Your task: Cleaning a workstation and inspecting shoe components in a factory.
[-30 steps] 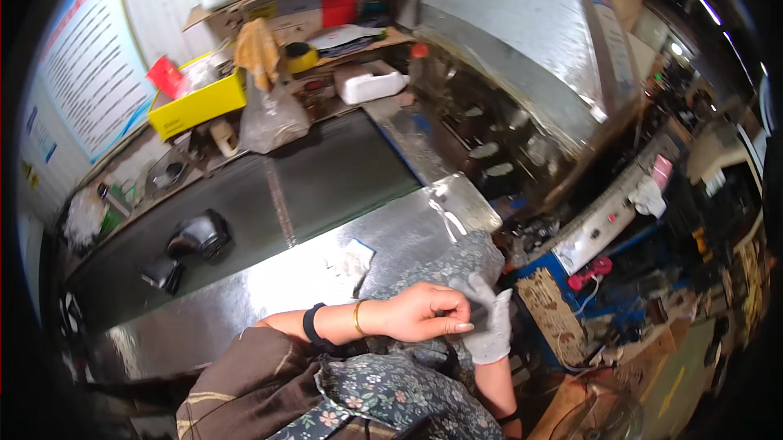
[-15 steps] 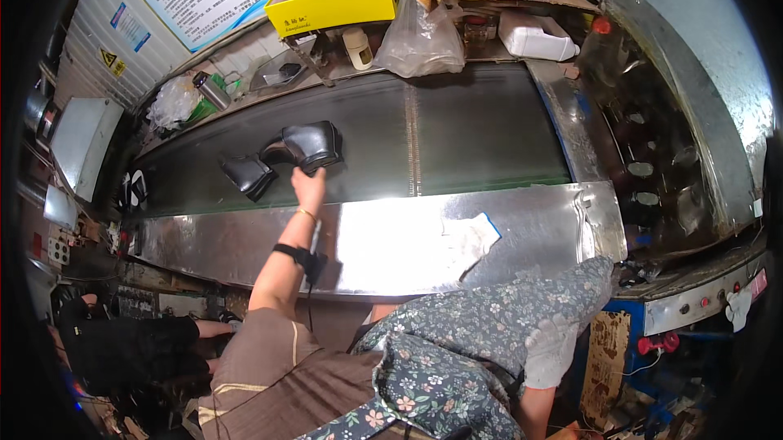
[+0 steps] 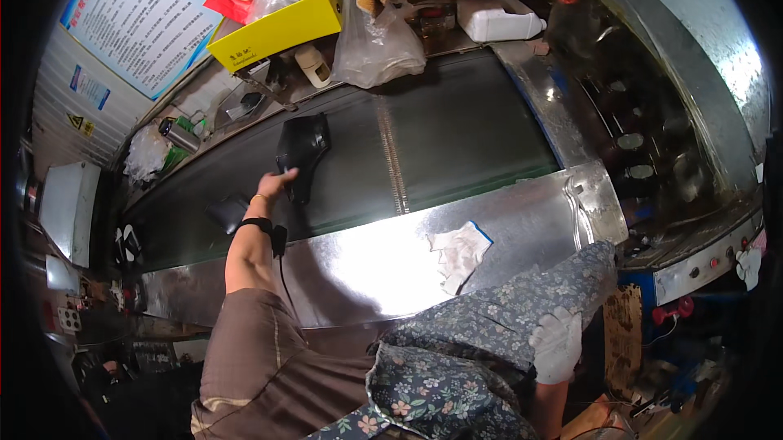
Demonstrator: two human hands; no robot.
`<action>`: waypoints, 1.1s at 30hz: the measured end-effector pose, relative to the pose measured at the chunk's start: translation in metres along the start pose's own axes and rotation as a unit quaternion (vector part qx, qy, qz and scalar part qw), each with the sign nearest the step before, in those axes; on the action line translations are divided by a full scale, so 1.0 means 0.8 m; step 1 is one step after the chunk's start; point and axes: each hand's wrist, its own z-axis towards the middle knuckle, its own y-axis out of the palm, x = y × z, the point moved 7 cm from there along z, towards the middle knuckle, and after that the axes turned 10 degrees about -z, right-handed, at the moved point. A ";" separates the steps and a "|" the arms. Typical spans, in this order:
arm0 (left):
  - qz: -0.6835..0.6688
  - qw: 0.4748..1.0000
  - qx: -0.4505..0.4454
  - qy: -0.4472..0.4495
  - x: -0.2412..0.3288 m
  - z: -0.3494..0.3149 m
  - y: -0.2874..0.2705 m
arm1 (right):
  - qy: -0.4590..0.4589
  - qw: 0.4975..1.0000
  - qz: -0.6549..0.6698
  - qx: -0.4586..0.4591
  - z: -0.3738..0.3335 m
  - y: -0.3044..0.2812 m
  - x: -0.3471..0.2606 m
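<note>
Boot of black leather [image 3: 303, 145] now turned, clear of black leather shoe [image 3: 226, 212] on dark flat belt [image 3: 465, 130], so singled out; bare left hand [image 3: 274, 185] touching, grip unclear; white-gloved right hand [image 3: 557, 347] loosely spread against floral apron [image 3: 481, 305].

Black ankle boot [image 3: 305, 145] has a leathery sheen, wide dark belt [image 3: 465, 118] looks pretty matt, long silver metal surface [image 3: 522, 232] super glossy.

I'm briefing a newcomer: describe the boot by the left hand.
Find the dark belt beyond the shiny metal ledge. Left of its seam is the black boot, at the bare left hand. It's nearer the seam than the other, partly hidden black shoe.
</note>
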 end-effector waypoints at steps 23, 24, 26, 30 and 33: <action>-0.165 0.626 -0.744 -0.164 0.007 -0.600 0.471 | -0.574 0.687 -0.446 -0.003 -0.140 0.237 -0.176; -0.159 0.610 -0.775 0.029 0.065 -0.632 0.471 | -0.580 0.699 -0.417 0.032 -0.162 0.218 -0.185; -0.067 0.586 -0.663 0.461 0.173 -0.690 0.461 | -0.572 0.619 -0.528 0.103 -0.182 0.181 -0.182; 0.071 0.609 -0.548 0.569 0.174 -0.737 0.528 | -0.364 0.520 -0.748 0.192 -0.144 0.152 -0.119; -0.003 0.597 -0.563 0.571 0.172 -0.716 0.532 | -0.364 0.557 -0.732 0.149 -0.130 0.135 -0.148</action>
